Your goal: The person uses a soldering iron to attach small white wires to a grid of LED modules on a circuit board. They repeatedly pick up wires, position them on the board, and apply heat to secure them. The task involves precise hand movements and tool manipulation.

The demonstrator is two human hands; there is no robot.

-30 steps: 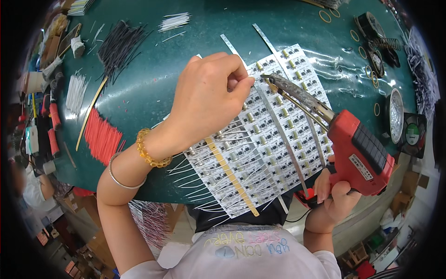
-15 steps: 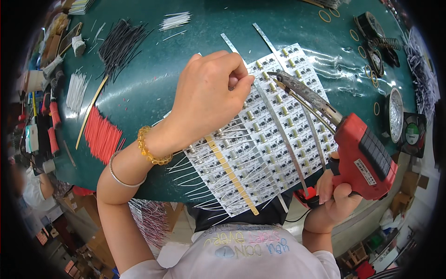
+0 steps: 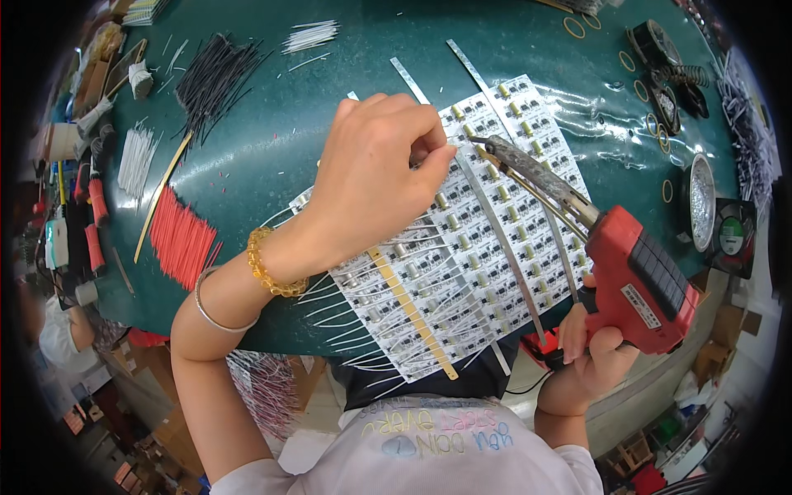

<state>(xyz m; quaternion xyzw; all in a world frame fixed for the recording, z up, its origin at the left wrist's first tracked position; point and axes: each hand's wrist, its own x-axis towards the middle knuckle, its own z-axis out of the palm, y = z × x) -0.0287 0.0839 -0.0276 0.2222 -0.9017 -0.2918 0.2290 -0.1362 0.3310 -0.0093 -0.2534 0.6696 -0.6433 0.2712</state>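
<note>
A left hand point(image 3: 379, 165) pinches thumb to forefinger over a white circuit-board panel point(image 3: 528, 227) at centre frame, anything held there too small to tell. At right, the right hand point(image 3: 598, 356) grips a red soldering gun point(image 3: 634, 280). Black wires point(image 3: 213, 82) lie upper left, red wires point(image 3: 180, 243) at left.

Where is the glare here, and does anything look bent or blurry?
Head view: glare streaks the green table, strongest right of the circuit boards; head view: the fisheye lens bows the table's edge and blackens corners; head view: the left hand and red soldering gun look sharp, the rim soft.
</note>
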